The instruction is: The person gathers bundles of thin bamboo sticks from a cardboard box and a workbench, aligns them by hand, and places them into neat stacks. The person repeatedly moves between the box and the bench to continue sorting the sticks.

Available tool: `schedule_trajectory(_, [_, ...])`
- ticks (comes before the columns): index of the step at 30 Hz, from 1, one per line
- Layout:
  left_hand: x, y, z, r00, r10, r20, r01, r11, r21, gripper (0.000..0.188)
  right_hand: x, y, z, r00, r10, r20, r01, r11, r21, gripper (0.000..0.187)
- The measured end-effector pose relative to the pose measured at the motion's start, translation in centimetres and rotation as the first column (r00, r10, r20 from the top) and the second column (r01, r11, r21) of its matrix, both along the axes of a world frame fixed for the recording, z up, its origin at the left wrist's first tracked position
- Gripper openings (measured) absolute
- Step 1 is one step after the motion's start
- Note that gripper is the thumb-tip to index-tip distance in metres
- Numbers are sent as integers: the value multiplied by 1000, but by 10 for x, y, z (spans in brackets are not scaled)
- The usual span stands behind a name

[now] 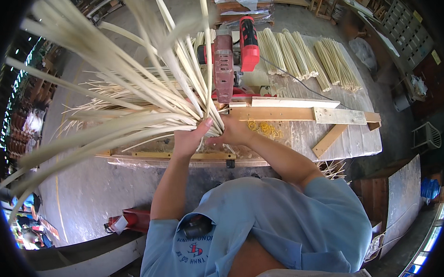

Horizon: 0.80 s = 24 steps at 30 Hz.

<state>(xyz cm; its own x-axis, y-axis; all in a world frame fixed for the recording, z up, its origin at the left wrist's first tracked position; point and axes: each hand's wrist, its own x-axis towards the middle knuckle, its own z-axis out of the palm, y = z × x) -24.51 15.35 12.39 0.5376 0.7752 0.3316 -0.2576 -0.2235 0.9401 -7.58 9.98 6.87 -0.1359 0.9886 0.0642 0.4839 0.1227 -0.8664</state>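
A large bundle of long, pale rattan-like canes [168, 91] fans out up and to the left, its far ends smeared by motion. Both hands grip its gathered near end. My left hand [189, 139] is closed around the canes with the thumb on top. From the other side, my right hand [233, 131] wraps the same end, its fingers partly hidden by the canes. Just beyond my hands stands a red and black miter saw [223, 64]. Several yellow rubber bands [267, 129] lie on the table beside my right forearm.
A wooden fence [280, 113] runs rightward from the saw along the worktable [351, 142]. Behind it lie tied cane bundles [287, 54], with a cable [291, 77] crossing near them. More loose canes [106, 96] spread at the left. A white chair [426, 135] stands far right.
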Motion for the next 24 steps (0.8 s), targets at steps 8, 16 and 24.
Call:
schedule_trajectory(8, [4,1,-8,997,-74,-31,72,996,-51,70,6,4,-9,971,131,-199,-108,987,120,75])
schedule_trajectory(16, [-3,6,-18,999,-49,21,50,998,-37,69,0,-1,-20,985,23,-172,-10,997,76,86])
schedule_trajectory(24, [-4,12,-37,996,-86,-3,84,982,-170,75,-6,-2,-23,995,-13,-100,18,999,51,85])
